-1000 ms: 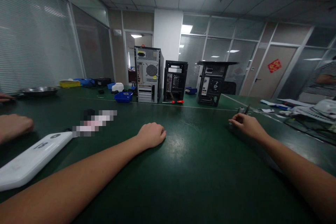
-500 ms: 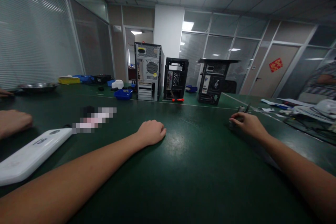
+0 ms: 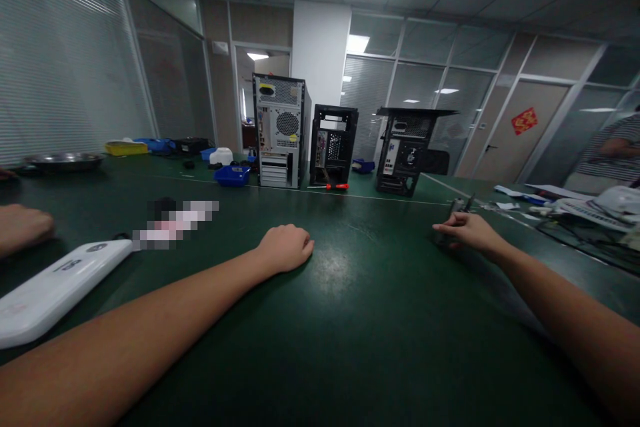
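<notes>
My left hand [image 3: 285,248] lies as a loose fist on the green table [image 3: 360,320], with nothing in it. My right hand [image 3: 470,230] reaches out to the right, its fingers closed over a small dark object [image 3: 442,239] that rests on the table. Just beyond that hand stand small metal parts [image 3: 459,203]. Both forearms stretch across the table surface.
A white flat device [image 3: 55,283] lies at the left, near another person's hand [image 3: 23,225]. Three computer cases [image 3: 280,130] stand at the back, with a red screwdriver [image 3: 337,186], a blue bin [image 3: 233,175] and a metal bowl [image 3: 63,160]. Papers and cables [image 3: 575,213] lie at the right, and a person [image 3: 613,153] stands there.
The view has shifted slightly. My right hand has edged a little farther out over the small dark object. My left fist stays where it was.
</notes>
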The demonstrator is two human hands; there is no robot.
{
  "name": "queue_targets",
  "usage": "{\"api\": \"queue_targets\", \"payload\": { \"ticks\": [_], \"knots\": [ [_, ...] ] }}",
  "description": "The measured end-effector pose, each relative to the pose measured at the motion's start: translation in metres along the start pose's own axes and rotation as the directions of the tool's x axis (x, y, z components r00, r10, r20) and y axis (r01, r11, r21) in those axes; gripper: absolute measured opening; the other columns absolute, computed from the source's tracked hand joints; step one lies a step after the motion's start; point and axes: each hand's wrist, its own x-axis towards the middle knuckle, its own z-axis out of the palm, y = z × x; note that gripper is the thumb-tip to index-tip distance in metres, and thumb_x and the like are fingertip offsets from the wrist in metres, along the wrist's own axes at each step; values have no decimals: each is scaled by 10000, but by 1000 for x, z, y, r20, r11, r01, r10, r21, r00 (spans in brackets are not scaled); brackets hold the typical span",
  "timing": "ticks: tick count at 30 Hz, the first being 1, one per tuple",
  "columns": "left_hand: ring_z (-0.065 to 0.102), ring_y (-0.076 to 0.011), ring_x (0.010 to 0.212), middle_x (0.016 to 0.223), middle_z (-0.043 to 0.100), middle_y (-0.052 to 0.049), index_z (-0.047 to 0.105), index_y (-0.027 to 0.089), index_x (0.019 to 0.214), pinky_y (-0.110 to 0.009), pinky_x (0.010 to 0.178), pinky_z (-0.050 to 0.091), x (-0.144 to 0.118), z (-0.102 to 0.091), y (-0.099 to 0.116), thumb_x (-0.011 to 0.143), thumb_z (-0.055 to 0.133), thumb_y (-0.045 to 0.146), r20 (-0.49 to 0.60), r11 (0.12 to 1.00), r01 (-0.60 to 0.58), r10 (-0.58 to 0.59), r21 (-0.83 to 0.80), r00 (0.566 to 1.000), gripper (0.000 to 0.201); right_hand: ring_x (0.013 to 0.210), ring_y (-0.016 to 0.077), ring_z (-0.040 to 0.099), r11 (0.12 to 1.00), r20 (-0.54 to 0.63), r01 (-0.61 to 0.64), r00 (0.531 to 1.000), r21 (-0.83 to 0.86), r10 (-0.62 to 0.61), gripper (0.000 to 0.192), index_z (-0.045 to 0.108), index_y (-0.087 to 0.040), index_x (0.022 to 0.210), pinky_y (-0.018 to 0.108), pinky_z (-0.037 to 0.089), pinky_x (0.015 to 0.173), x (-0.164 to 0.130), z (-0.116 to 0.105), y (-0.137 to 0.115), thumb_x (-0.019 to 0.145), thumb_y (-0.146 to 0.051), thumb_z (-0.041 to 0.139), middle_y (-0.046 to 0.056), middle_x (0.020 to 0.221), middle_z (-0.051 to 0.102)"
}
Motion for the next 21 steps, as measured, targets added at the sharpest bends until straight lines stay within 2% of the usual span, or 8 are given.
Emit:
{"api": "queue_targets", "payload": {
  "ticks": [2,7,11,13,15,17,19,21],
  "knots": [
    [666,-260,780,900,715,-125,716,194,858,-377,694,520,0,0,0,933,326,509,-4,1000,-3,4,4,1000,507,903,262,677,1000,2,0,1000,-13,0,395,541,-203,699,351,585,637,1,0,1,651,-517,776,82,914,721],
    [670,-263,787,889,714,-118,718,201,857,-380,701,523,1,0,1,934,334,504,-3,999,10,-10,33,1000,495,876,235,678,997,75,43,996,-63,-39,423,682,-198,879,312,554,671,-3,-4,0,662,-554,748,82,942,733],
    [674,-268,793,906,715,-131,723,189,879,-379,693,523,0,-1,3,946,329,492,3,999,0,0,54,1000,501,913,224,679,958,112,169,983,-233,-146,492,717,-203,975,313,522,790,-8,-8,0,665,-586,730,74,1010,736],
    [679,-282,808,925,717,-150,732,175,908,-397,705,524,-2,-7,7,956,318,479,18,994,-27,26,107,1000,515,927,225,678,919,101,205,978,-337,-181,522,722,-199,1001,308,500,811,-12,-15,-9,672,-604,721,79,1036,734],
    [682,-308,823,925,717,-172,743,152,923,-428,720,522,-8,-21,16,957,342,460,46,977,-56,47,204,998,506,852,219,685,876,64,197,980,-440,-188,567,722,-174,1014,316,483,761,-19,-26,-31,733,-659,638,107,1019,736],
    [682,-333,822,887,717,-183,751,134,908,-444,707,519,-20,-44,32,939,412,435,84,956,-63,41,286,996,455,720,196,678,851,-16,167,979,-498,-201,660,717,-138,1018,332,459,691,-33,-40,-63,830,-715,456,141,967,737],
    [679,-329,788,852,715,-173,751,143,884,-430,673,514,-40,-70,55,916,468,453,99,957,-40,12,288,995,420,629,161,655,859,-123,160,961,-486,-248,731,714,-133,1017,332,443,650,-55,-55,-95,878,-733,320,143,902,736],
    [666,-290,717,788,703,-132,738,177,862,-397,636,506,-67,-91,83,898,498,477,73,971,-58,42,234,996,385,562,133,618,839,-205,194,919,-508,-337,705,724,-169,997,324,434,606,-87,-67,-109,880,-738,324,114,809,721]
  ]
}}
